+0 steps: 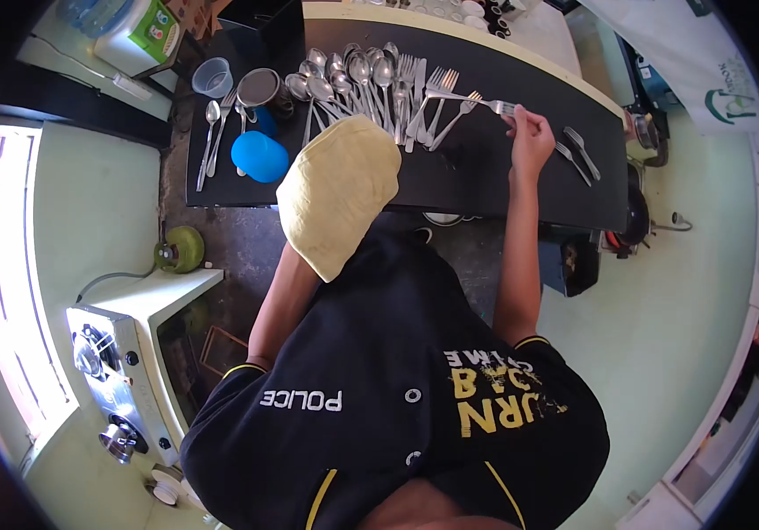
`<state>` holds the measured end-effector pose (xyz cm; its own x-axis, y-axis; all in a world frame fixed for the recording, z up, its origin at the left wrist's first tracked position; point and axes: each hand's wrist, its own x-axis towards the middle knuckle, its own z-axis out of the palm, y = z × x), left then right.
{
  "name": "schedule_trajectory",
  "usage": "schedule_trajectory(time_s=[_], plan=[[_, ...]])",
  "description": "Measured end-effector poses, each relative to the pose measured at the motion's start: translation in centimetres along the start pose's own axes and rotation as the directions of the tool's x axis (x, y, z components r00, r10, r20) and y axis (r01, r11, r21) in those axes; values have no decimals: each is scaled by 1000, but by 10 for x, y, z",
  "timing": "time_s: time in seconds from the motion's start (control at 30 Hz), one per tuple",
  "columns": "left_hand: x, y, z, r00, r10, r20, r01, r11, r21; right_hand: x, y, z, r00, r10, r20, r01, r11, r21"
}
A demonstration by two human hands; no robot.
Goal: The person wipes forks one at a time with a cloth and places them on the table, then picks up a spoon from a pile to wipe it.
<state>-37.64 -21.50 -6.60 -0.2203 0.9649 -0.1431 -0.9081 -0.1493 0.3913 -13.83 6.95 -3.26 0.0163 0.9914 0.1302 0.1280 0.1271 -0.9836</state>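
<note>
A pale yellow cloth (340,190) covers my left hand (300,263), which holds it up in front of the counter's near edge; the fingers are hidden beneath it. Between the fingertips of my right hand (531,140) is a fork (477,99), gripped near its tines, with its handle pointing left. Several spoons (359,69) lie in a pile beyond the cloth. Beside them are more forks (463,115) and a table knife (419,79). Two pieces of cutlery (582,152) rest to the right of my right hand.
On the black counter (477,181), a blue cup (260,157), a clear plastic tub (212,78) and a dark-lidded jar (258,88) stand at the left. More cutlery (210,141) lies near them. A gas stove (114,371) is at lower left, and a black bin (569,265) stands below right.
</note>
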Motion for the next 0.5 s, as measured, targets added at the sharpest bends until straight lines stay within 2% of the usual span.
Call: schedule_trajectory(time_s=[0.1,0.2,0.3,0.43,0.5], plan=[[0,-1,-1,1000,-17,5,17,1000,4,-24,6,-17,990,111,-89,-105,992,69],[-2,0,-3,999,-37,6,37,999,9,-39,15,-36,979,136,-153,-126,989,73],[-7,-1,-6,998,-59,0,59,998,15,-45,22,-53,955,105,-279,-76,991,111],[-11,0,-10,996,-84,-8,84,996,25,-58,19,-67,901,-131,-414,119,991,-53],[-12,0,-11,995,-97,-6,97,995,32,-68,16,-74,889,-273,-367,197,953,-229]])
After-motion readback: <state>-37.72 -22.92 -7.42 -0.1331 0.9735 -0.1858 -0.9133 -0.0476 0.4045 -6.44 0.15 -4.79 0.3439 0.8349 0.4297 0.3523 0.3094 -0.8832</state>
